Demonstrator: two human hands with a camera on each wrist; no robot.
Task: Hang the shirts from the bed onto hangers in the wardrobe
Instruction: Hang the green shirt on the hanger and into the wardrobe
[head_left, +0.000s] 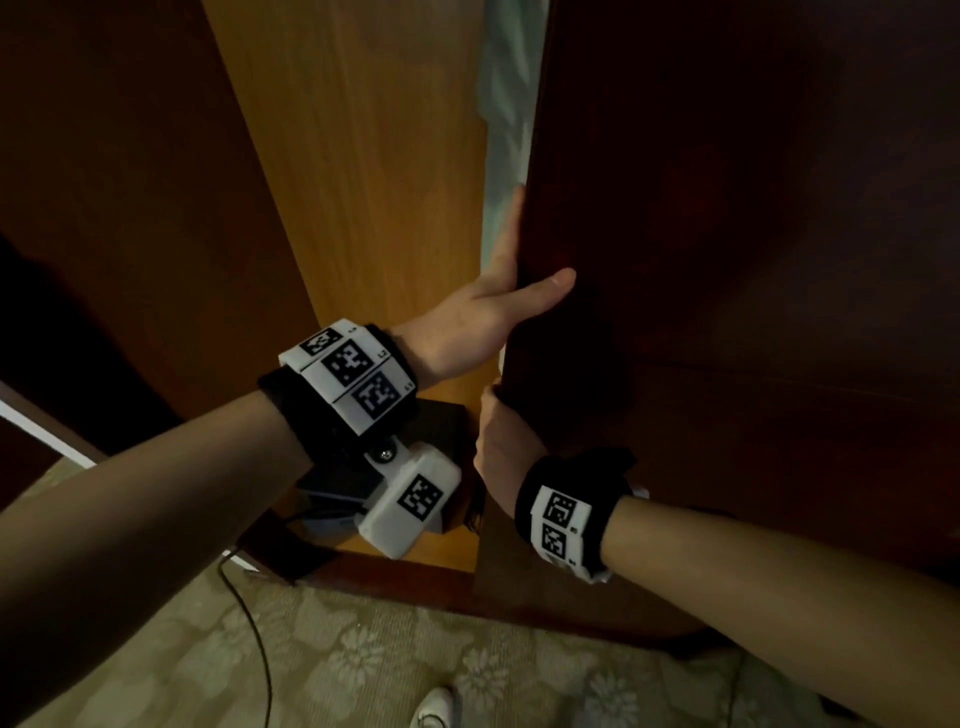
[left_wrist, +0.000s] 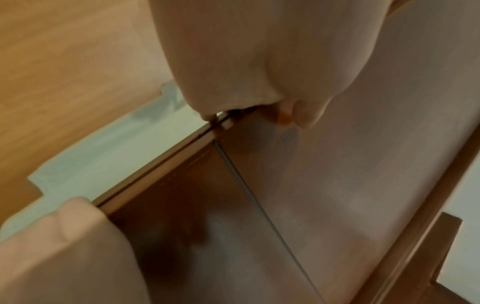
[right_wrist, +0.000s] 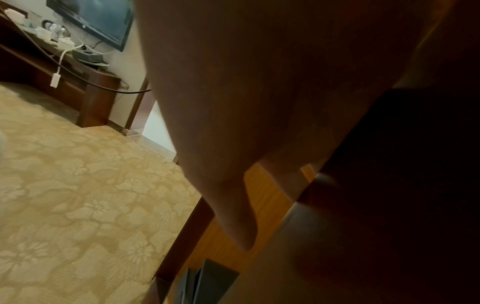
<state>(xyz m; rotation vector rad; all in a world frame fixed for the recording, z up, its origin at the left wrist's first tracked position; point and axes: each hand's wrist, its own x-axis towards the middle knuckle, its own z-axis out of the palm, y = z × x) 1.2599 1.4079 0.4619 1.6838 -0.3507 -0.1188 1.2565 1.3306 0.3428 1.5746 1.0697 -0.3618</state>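
Underfoot, floral carpet (head_left: 363, 670) w/ a black cable (head_left: 249, 623) trailing across; TV (right_wrist: 96, 18) and low table (right_wrist: 85, 82) sit along the far wall in the right-wrist view. Both hands are on the dark wardrobe door (head_left: 727, 260). Left hand (head_left: 478, 317): fingers wrap behind the door edge, thumb flat on the front. Right hand (head_left: 501, 447), just below the left fingers, curls round the same edge; its fingertips are hidden. Beyond the fingers a narrow gap shows pale cloth (head_left: 501, 104) inside, beside a lighter wood panel (head_left: 363, 156). Shirts & hangers can't be made out.
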